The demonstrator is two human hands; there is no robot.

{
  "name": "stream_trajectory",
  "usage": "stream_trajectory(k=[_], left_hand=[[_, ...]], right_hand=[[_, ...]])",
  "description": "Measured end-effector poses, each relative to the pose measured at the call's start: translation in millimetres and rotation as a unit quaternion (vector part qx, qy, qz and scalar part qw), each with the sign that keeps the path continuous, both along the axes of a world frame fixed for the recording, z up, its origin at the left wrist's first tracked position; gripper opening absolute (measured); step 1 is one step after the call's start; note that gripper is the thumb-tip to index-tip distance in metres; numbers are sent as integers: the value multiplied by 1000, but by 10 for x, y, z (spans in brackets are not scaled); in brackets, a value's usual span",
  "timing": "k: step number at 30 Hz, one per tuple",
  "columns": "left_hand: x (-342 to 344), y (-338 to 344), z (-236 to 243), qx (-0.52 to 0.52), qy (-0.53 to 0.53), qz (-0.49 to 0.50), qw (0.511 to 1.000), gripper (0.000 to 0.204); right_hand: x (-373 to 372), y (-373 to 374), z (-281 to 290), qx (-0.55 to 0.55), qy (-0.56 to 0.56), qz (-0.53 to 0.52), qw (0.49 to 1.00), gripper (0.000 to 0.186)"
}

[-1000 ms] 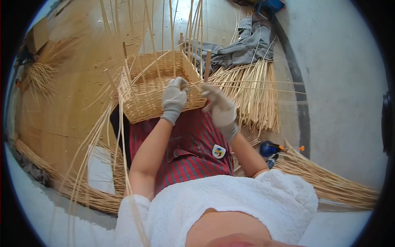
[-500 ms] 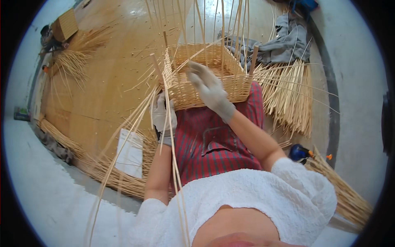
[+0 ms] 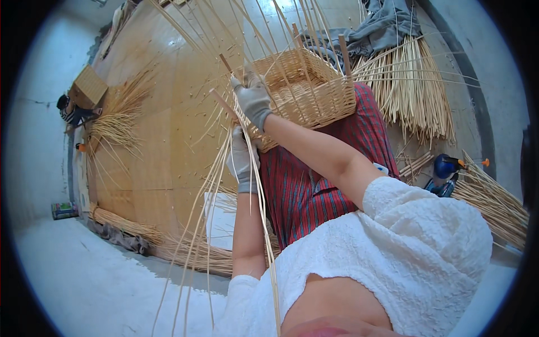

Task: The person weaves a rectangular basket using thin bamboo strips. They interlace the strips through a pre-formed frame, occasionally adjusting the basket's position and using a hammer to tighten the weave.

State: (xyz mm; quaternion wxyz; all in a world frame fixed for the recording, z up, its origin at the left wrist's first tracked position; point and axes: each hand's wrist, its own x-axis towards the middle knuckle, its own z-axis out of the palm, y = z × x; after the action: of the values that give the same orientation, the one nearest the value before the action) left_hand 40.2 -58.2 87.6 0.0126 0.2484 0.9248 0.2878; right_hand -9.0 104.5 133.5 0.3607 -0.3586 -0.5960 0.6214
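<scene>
A partly woven rectangular wicker basket (image 3: 314,106) rests tilted on my lap, with wooden posts at its corners and long upright strands rising from its walls. My left hand (image 3: 242,163), in a pale glove, closes on the basket's near left corner, its fingertips partly hidden. Loose wicker strands (image 3: 210,185) trail from that corner past the hand toward me. My right hand (image 3: 254,100), also gloved, is at the left wall's rim with thumb and fingers pinched around a strand there. A wooden corner post (image 3: 223,104) stands between the two hands.
A bundle of cut wicker (image 3: 421,90) with a grey cloth (image 3: 373,36) lies at the far right. By my right side are a blue tool (image 3: 446,167) and more wicker (image 3: 488,202). A white sheet (image 3: 220,222) lies at left; another person (image 3: 73,112) sits at the far left.
My right hand has moved left from above the basket's near wall to its left rim. The basket is turned and tilted, and the whole view has shifted. My left hand stays at the corner.
</scene>
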Motion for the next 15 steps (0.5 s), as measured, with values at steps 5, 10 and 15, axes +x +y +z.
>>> stream_trajectory(k=[5,10,15], left_hand=[[-48,-94,-138,-29,49,-3,998,56],[-21,-1,-55,-6,-24,-7,1000,54],[-43,72,12,115,13,-47,992,48]], right_hand=[[79,-9,71,-13,111,180,977,41],[247,38,248,211,145,124,959,39],[1002,336,-375,-64,418,251,871,29]])
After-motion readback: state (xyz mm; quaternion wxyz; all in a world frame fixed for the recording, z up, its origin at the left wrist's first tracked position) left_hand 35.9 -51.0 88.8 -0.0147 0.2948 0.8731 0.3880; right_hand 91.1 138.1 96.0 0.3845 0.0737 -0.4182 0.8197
